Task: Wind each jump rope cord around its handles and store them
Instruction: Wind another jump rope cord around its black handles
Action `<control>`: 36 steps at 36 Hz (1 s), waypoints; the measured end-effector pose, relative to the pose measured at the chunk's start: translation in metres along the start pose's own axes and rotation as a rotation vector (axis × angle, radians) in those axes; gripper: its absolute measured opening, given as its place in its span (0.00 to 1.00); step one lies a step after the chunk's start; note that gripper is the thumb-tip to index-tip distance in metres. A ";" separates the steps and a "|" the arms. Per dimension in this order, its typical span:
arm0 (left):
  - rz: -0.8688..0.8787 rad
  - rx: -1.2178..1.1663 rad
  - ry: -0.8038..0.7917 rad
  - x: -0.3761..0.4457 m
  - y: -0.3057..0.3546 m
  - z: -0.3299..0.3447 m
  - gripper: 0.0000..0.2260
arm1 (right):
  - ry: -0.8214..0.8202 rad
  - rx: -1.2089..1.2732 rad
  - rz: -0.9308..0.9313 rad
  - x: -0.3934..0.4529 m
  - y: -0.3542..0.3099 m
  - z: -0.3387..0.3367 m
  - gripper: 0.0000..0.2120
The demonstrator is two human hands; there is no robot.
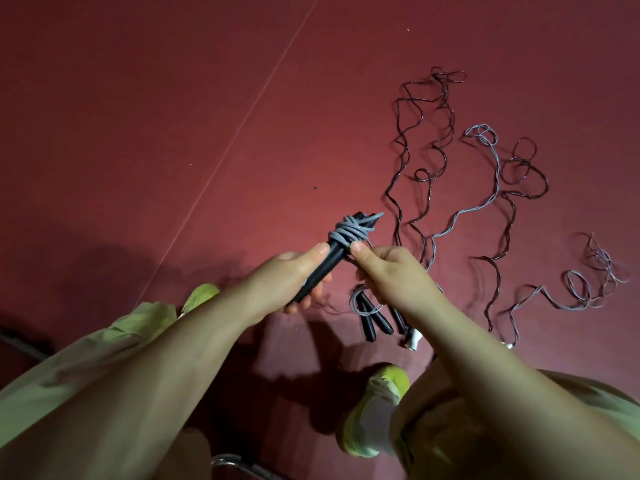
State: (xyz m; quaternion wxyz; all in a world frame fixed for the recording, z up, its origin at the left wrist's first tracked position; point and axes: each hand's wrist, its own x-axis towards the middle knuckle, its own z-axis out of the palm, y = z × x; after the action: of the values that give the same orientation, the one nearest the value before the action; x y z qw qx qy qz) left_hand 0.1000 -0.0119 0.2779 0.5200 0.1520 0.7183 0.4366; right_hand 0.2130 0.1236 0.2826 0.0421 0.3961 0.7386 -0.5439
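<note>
My left hand (289, 275) grips a pair of black jump rope handles (320, 268) held together, pointing up and right. A grey cord (351, 230) is wound in several turns around their upper end. My right hand (391, 271) pinches the cord just below the winding, thumb pressed beside the handles. On the red floor lie more ropes: a dark red-black cord (424, 140), another grey cord (491, 188), and a tangled grey one (588, 282). Black handles (375, 322) lie on the floor under my right wrist.
The red floor (173, 116) carries a thin pale line (242, 123) running diagonally. My two feet in yellow-green shoes (377, 407) stand below the hands. A metal bar (235, 462) shows at the bottom edge.
</note>
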 end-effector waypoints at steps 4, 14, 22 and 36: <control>0.036 0.141 0.126 0.004 -0.004 -0.004 0.29 | -0.088 0.149 0.041 -0.003 -0.006 0.003 0.22; 0.152 0.443 0.240 -0.002 -0.006 -0.004 0.14 | -0.085 0.293 0.124 -0.008 -0.011 0.004 0.24; 0.122 0.331 0.094 -0.004 -0.002 -0.004 0.15 | -0.060 0.300 0.062 -0.007 -0.011 0.004 0.16; -0.245 -0.507 -0.642 -0.017 0.011 -0.012 0.37 | -0.206 0.573 -0.026 -0.003 -0.010 0.003 0.14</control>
State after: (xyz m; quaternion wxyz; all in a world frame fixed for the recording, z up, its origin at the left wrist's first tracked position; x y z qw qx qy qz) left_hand 0.0937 -0.0229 0.2979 0.7860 0.0610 0.4025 0.4652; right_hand 0.2075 0.1182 0.2908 -0.0034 0.3250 0.5521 -0.7678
